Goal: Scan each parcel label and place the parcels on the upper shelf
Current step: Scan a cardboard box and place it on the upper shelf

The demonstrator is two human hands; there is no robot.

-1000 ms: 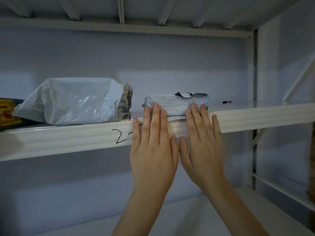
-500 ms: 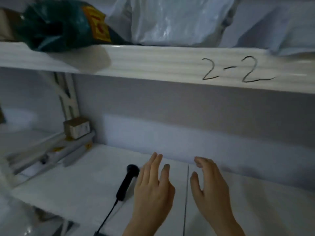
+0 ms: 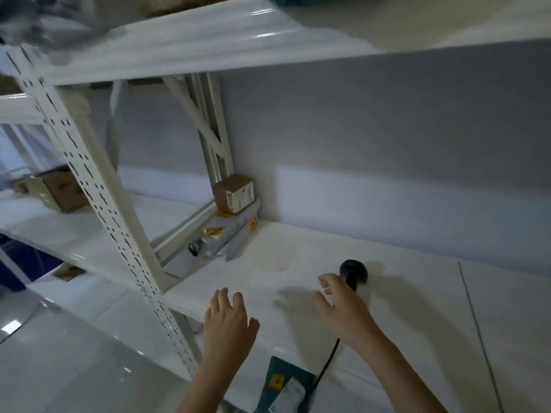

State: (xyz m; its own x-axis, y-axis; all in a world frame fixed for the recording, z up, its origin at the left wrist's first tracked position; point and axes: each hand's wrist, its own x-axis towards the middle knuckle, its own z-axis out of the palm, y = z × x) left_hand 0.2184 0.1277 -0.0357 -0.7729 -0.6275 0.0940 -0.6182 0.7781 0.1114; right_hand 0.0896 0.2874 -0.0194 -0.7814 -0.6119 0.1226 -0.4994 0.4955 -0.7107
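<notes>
A black handheld scanner [image 3: 354, 273] lies on the white lower shelf [image 3: 298, 263], its cable running toward me. My right hand [image 3: 343, 308] hovers over its handle with fingers loosely bent, holding nothing. My left hand [image 3: 228, 321] floats open above the shelf's front edge. A small brown box [image 3: 235, 193] with a label sits on grey mailer bags [image 3: 226, 236] in the shelf's back left corner. A dark green parcel [image 3: 286, 386] with a white label hangs below the shelf edge between my arms. The upper shelf [image 3: 208, 40] runs across the top.
A perforated white upright [image 3: 98, 186] slants down the left side with diagonal braces behind it. A cardboard box [image 3: 59, 189] sits on the neighbouring rack's shelf at far left. The glossy floor [image 3: 59, 353] shows at lower left.
My hands left the grey parcel on the upper shelf and dropped to the lower shelf. My view swung down and left. The right hand now hovers at the scanner.
</notes>
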